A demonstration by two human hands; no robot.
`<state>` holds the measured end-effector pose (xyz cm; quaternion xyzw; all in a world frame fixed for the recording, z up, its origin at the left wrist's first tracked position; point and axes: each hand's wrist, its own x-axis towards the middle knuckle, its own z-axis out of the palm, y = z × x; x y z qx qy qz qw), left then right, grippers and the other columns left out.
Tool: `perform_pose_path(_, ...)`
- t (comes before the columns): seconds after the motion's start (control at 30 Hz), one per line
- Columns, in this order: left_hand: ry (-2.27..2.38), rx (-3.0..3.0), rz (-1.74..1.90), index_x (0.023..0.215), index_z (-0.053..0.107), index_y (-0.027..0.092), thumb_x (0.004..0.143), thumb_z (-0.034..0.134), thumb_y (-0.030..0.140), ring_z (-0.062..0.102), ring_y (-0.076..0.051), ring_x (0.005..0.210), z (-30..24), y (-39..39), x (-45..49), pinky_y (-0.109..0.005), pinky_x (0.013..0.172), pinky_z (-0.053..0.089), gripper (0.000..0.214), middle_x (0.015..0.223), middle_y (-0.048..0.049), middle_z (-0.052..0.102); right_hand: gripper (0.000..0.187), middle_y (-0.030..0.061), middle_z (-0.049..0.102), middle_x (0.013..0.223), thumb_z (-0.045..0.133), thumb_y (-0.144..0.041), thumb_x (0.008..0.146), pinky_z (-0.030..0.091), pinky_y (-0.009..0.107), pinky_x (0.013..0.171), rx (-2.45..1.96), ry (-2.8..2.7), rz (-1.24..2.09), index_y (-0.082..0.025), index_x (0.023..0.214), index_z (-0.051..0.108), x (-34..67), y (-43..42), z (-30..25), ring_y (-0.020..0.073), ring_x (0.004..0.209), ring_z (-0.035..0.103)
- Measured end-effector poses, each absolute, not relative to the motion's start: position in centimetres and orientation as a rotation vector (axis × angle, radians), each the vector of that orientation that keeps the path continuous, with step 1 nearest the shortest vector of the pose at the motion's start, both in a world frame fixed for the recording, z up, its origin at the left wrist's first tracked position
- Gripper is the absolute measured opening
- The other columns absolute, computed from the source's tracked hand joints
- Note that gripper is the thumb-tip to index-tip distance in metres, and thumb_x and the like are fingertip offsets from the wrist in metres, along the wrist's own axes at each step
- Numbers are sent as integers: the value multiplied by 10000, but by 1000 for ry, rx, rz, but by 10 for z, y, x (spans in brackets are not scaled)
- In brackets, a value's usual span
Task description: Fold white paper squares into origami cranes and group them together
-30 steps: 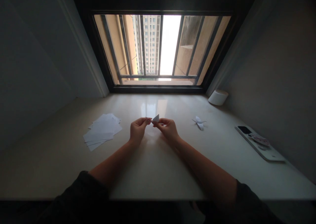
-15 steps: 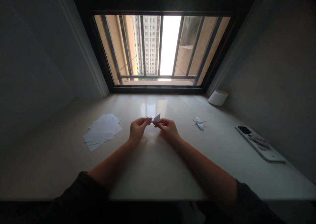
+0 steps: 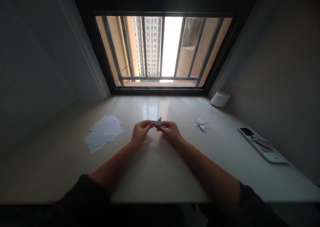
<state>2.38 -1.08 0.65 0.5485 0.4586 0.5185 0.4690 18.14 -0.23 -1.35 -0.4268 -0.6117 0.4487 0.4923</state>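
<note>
A small folded white paper piece (image 3: 159,121) is pinched between both hands above the middle of the pale surface. My left hand (image 3: 141,132) grips its left side between thumb and fingertips, and a thin point sticks out there. On the other side, my right hand (image 3: 170,130) holds it with thumb and fingers closed. One pointed flap stands up between the hands; the fingers hide most of the rest. To the right lies a folded paper crane (image 3: 201,124) with its wings spread.
Loose white paper sheets (image 3: 101,133) lie in an uneven pile at left. A phone (image 3: 262,146) rests along the right edge, with a white cylindrical object (image 3: 220,99) by the right wall. The barred window (image 3: 160,91) closes off the back.
My left hand has shifted slightly right, closer to my right hand. The standing paper flap sits a little lower and is turned somewhat. Both hands keep their hold.
</note>
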Motion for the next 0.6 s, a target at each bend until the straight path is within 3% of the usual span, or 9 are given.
perform_pose_path(0.23, 1172, 1315, 1285, 809, 709, 169, 682, 680, 452, 647, -205, 772, 1, -8, 21, -283, 657, 451, 312, 790, -71, 704, 358, 65, 693, 703, 696, -499, 647, 466, 288, 608, -986, -1354, 1138, -162, 767, 708, 181, 3, -18, 182, 625, 633)
perform_pose_path(0.33, 1170, 1310, 1276, 833, 697, 166, 698, 660, 469, 652, -205, 774, -1, -7, 20, -279, 658, 444, 334, 768, -66, 696, 370, 59, 696, 725, 627, -519, 716, 470, 298, 661, -989, -1286, 1068, -175, 823, 712, 182, 3, -14, 183, 680, 641)
perform_pose_path(0.6, 1181, 1373, 1278, 821, 695, 157, 693, 666, 440, 620, -176, 728, 2, -8, 23, -276, 655, 444, 313, 863, -76, 701, 296, 51, 699, 751, 629, -457, 734, 480, 308, 656, -963, -1263, 1023, -181, 806, 710, 182, 3, -14, 192, 689, 640)
